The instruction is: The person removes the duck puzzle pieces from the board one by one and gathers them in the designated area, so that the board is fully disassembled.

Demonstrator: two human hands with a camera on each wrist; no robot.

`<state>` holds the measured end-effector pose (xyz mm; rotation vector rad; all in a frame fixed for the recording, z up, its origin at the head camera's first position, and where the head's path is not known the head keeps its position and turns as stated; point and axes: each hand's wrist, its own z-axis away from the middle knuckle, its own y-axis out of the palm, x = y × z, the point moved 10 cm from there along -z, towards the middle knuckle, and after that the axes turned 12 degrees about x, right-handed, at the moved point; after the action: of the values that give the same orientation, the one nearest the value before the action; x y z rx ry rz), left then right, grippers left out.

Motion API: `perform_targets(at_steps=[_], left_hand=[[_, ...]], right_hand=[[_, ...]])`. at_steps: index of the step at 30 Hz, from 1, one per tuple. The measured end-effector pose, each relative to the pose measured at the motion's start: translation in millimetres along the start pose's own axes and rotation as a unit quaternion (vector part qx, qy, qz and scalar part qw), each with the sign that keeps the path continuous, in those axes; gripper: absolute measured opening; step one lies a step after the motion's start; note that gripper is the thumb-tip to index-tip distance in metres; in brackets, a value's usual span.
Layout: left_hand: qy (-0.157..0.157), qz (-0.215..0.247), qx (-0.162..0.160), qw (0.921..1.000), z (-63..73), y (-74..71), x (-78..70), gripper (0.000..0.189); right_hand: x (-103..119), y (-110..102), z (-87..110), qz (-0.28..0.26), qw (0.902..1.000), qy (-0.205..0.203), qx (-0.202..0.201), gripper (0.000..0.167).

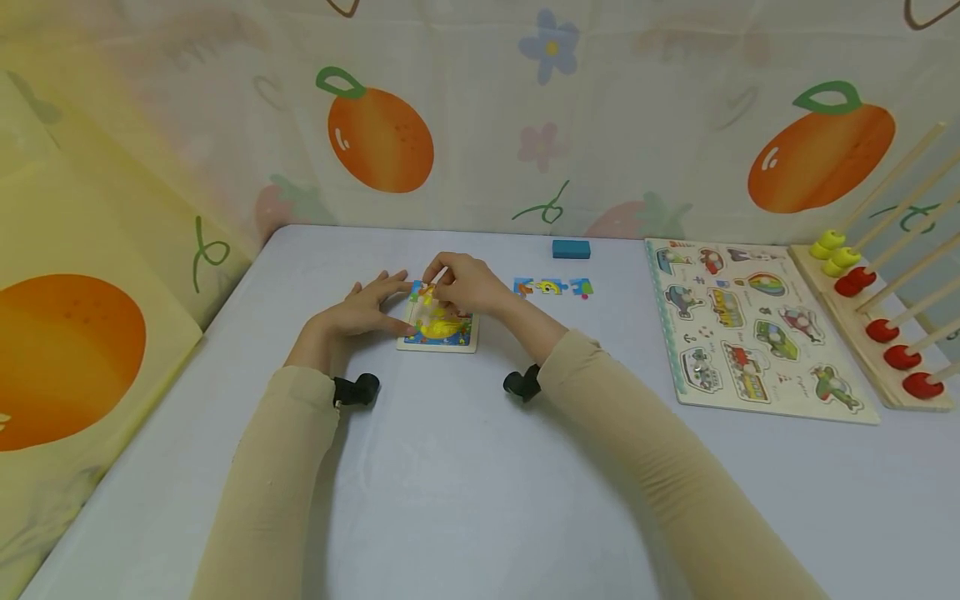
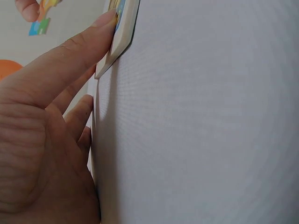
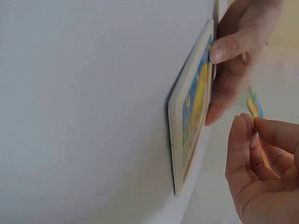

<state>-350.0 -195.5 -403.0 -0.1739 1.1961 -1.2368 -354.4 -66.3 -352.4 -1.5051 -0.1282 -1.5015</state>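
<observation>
A small jigsaw puzzle tray (image 1: 437, 349) with a pale wooden rim lies flat on the white table, showing a yellow figure on blue. My left hand (image 1: 358, 311) rests against its left side, fingers spread and straight, the thumb (image 2: 105, 21) lying on the rim. Over the tray's upper part, my right hand (image 1: 474, 286) pinches a colourful puzzle piece (image 3: 253, 107) between thumb and fingertips. In the right wrist view this piece is held above the tray, tilted. The right hand covers part of the picture in the head view.
Three loose puzzle pieces (image 1: 550, 287) lie in a row right of the tray, with a blue block (image 1: 571, 249) behind them. Farther right are a vehicle peg board (image 1: 712, 333) and a wooden bead stand (image 1: 862, 321) with upright rods. A fruit-patterned curtain (image 1: 480, 108) hangs behind.
</observation>
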Motion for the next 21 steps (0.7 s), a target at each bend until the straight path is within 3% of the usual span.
perform_targets(at_steps=[21], left_hand=[[-0.005, -0.014, 0.006, 0.9999, -1.7, 1.1, 1.2, 0.077]], right_hand=[[-27, -54, 30.8, -0.073, 0.9962, 0.023, -0.042, 0.023]])
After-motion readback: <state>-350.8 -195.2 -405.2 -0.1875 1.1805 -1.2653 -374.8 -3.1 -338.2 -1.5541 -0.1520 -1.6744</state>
